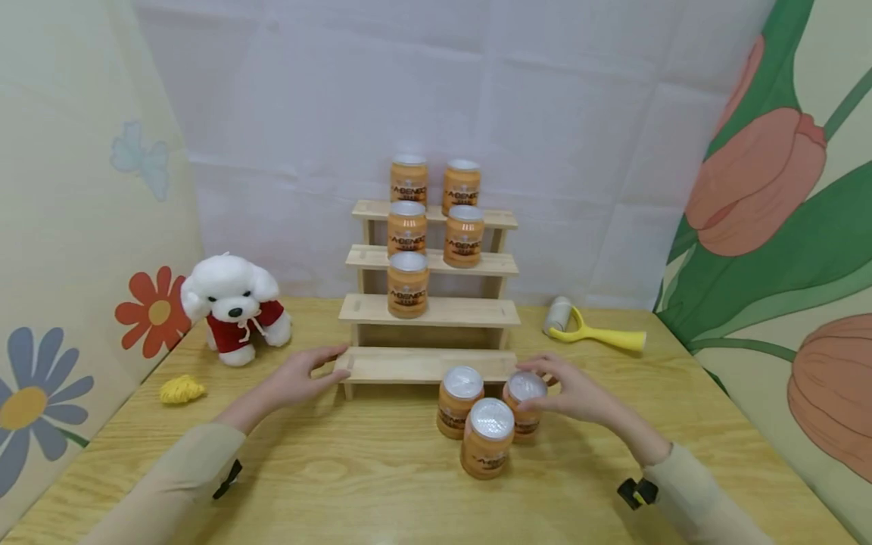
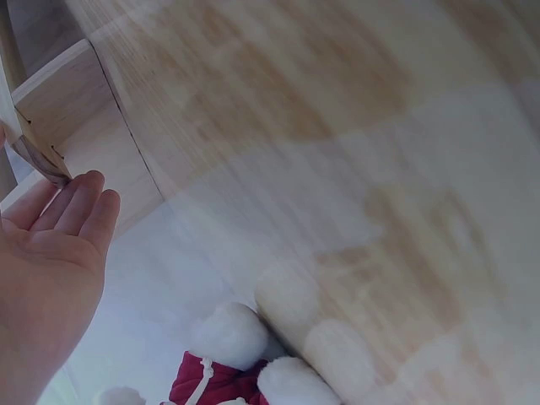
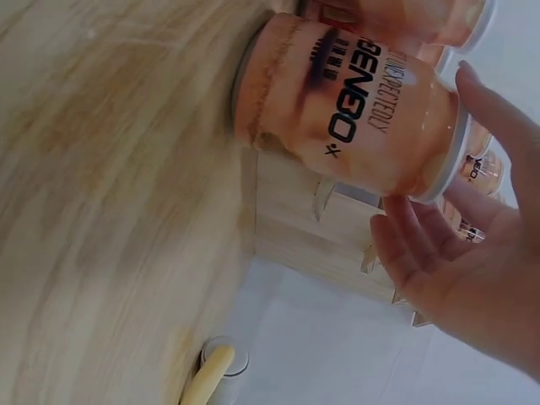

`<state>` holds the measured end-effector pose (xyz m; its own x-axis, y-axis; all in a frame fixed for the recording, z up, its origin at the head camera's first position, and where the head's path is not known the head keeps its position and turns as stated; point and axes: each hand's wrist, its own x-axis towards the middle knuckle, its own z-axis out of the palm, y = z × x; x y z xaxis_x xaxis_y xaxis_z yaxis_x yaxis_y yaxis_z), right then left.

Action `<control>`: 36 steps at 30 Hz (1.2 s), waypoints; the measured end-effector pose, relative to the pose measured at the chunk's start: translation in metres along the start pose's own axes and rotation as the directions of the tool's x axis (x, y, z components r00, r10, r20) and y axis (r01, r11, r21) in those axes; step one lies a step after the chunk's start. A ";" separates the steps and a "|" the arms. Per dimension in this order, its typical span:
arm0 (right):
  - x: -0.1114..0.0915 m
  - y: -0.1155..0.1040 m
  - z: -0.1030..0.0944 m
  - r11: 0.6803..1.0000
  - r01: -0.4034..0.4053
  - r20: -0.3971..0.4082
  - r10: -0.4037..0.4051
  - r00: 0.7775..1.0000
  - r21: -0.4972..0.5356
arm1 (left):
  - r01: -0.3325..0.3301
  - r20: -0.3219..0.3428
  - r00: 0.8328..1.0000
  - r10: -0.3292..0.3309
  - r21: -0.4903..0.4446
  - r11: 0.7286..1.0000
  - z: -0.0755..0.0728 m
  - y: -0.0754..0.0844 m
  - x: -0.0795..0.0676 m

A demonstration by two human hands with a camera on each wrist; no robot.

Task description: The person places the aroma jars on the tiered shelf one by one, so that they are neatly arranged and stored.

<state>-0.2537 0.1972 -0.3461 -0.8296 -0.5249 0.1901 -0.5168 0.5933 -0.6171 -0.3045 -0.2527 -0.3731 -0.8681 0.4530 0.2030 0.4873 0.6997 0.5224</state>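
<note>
My right hand (image 1: pixel 572 390) holds an orange can (image 3: pixel 363 110) near its silver lid, thumb on one side and fingers on the other. The can's base seems to be on the table. Close beside it stand two more orange cans, the front can (image 1: pixel 487 446) and the left can (image 1: pixel 455 412). My left hand (image 1: pixel 303 375) grips the left end of the lowest step of a wooden stepped shelf (image 1: pixel 395 366); in the left wrist view its fingers lie against the step's end. Several like cans stand higher up: two on the top step, two on the second, and one can (image 1: pixel 407 291) on the third.
A white plush dog (image 1: pixel 235 303) in a red top sits left of the shelf, with a bundle of yellow yarn (image 1: pixel 182 390) in front of it. To the shelf's right lies a yellow-handled roller (image 1: pixel 606 337). A white cloth (image 1: pixel 579 151) hangs behind.
</note>
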 end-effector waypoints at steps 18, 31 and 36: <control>-0.009 0.005 0.010 0.993 -0.106 -0.030 0.107 0.994 0.045 | -0.003 0.002 1.000 0.003 0.004 1.000 -0.001 0.001 -0.001; -0.007 -0.002 0.012 0.991 -0.126 -0.042 0.128 0.991 0.054 | -0.017 0.002 1.000 0.017 0.011 1.000 0.001 -0.002 0.001; -0.004 -0.007 0.001 0.984 -0.137 -0.060 0.144 0.988 0.110 | -0.024 -0.001 1.000 0.024 0.009 1.000 0.000 -0.002 0.000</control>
<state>-0.2465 0.1946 -0.3434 -0.9067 -0.3961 0.1446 -0.3718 0.5893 -0.7173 -0.3056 -0.2540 -0.3746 -0.8565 0.4685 0.2165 0.5084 0.6939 0.5099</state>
